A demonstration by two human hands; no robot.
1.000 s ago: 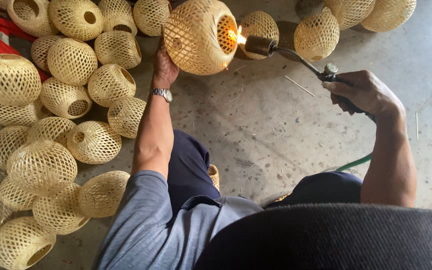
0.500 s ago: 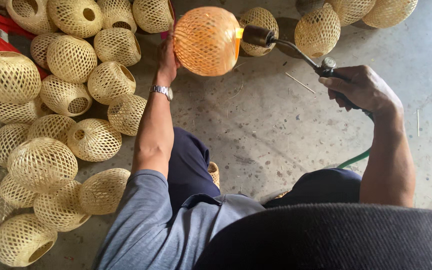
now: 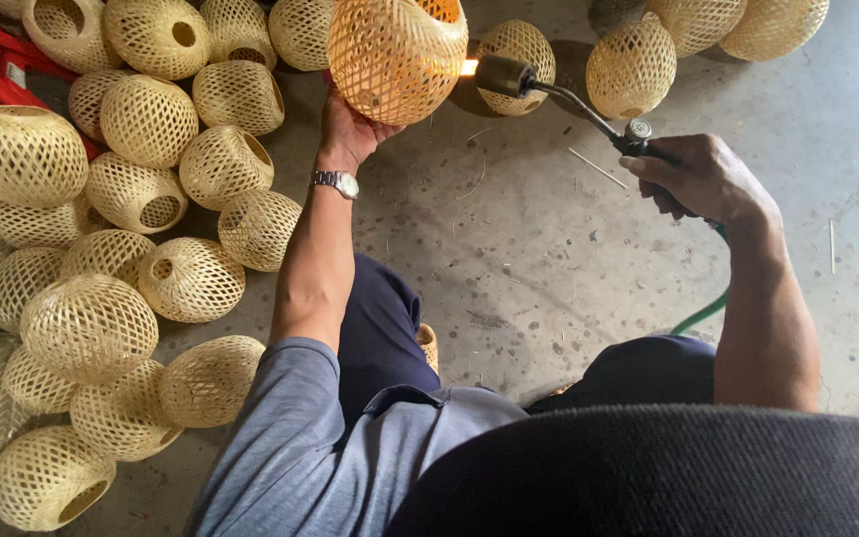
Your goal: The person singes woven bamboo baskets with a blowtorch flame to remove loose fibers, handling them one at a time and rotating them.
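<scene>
Fingers of my left hand (image 3: pixel 350 124) cup the woven bamboo lampshade (image 3: pixel 397 52) from below, raised over the concrete floor (image 3: pixel 549 249); right hand (image 3: pixel 698 179) fingers grip the gas torch (image 3: pixel 559 91), flame singeing its side. Next, judging by this: turn the shade.

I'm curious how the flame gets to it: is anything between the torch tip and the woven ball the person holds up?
Nothing visible. The torch in the right hand points its flame straight at the side of the woven ball, which the left hand holds from below. Only open air lies between them.
</scene>
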